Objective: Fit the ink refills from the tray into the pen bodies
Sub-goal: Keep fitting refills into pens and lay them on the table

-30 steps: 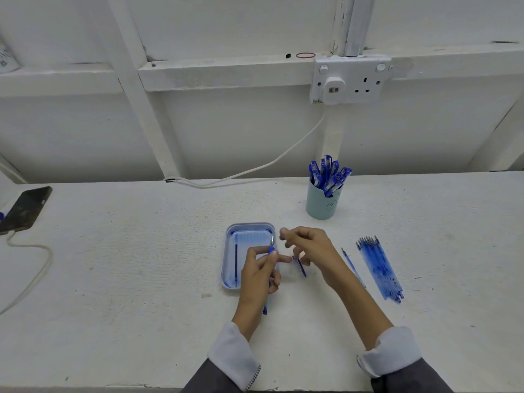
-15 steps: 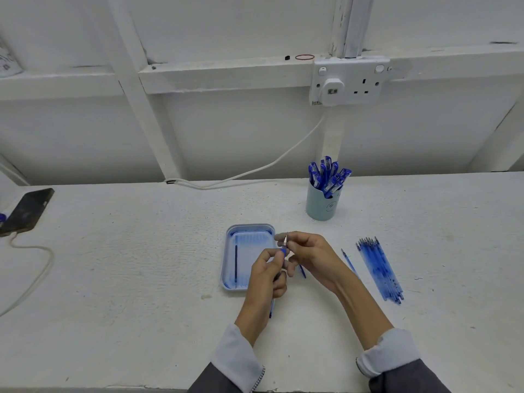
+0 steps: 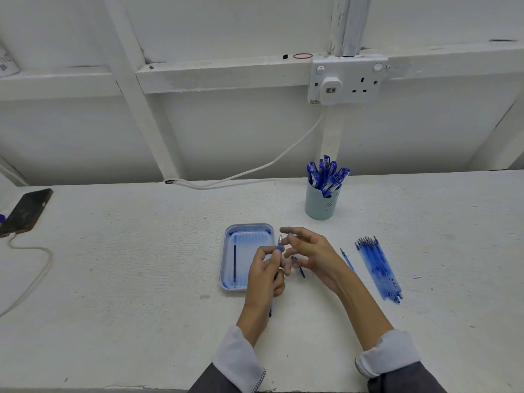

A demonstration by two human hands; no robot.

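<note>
My left hand [image 3: 265, 275] grips a blue pen body [image 3: 279, 246] upright, its metal tip pointing up, just right of the pale blue tray [image 3: 249, 229]. One dark ink refill [image 3: 234, 262] lies in the tray's left part. My right hand [image 3: 310, 253] hovers beside the pen tip with fingers spread and nothing in it. A small blue pen part [image 3: 300, 269] lies on the table under it. Several empty pen bodies [image 3: 378, 269] lie in a bundle to the right, with a single one [image 3: 347, 259] beside them.
A teal cup [image 3: 320, 204] filled with several blue pens stands behind the hands. A phone [image 3: 27, 211] on a white cable lies at the far left. A wall socket [image 3: 347, 79] with a plug and cord sits above the white table [image 3: 141, 265].
My right hand pinched the pen's metal tip half a second ago and has since let go and opened. The left hand has kept its hold on the pen body.
</note>
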